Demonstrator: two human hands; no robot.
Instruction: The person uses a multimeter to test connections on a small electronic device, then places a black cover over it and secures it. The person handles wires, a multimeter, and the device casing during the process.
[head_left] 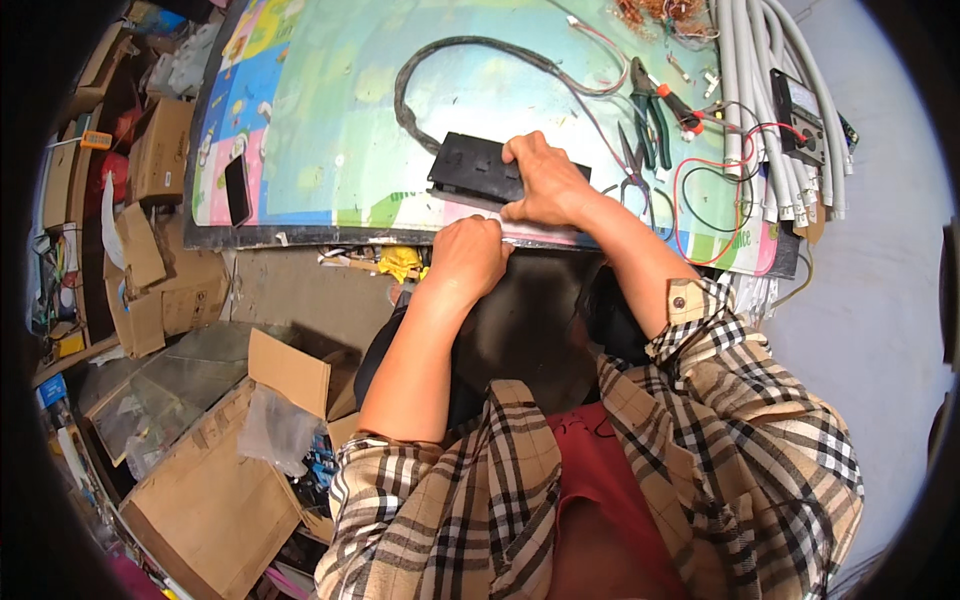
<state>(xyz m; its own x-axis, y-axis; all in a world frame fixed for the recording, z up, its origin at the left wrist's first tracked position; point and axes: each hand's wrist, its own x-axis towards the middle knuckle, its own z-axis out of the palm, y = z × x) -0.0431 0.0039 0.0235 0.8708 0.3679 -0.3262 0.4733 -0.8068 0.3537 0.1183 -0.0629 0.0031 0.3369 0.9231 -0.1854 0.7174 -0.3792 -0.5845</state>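
Note:
A long black plastic case (468, 168) lies near the table's front edge, with a thick dark cable (440, 44) looping out of its left end. My right hand (548, 185) is closed over the case's right part, thumb on the near side and fingers over the top. Just in front of the case, my left hand (468, 255) is closed in a fist at the table's edge. What it holds, if anything, is hidden by the fingers.
Green-handled pliers (648, 115), dark-handled pliers (632, 165) and a red-and-black screwdriver (682, 108) lie to the right. Beyond them are a multimeter (802, 115) with leads and grey conduits (735, 60). A phone (238, 190) lies left; cardboard boxes (215, 490) stand on the floor.

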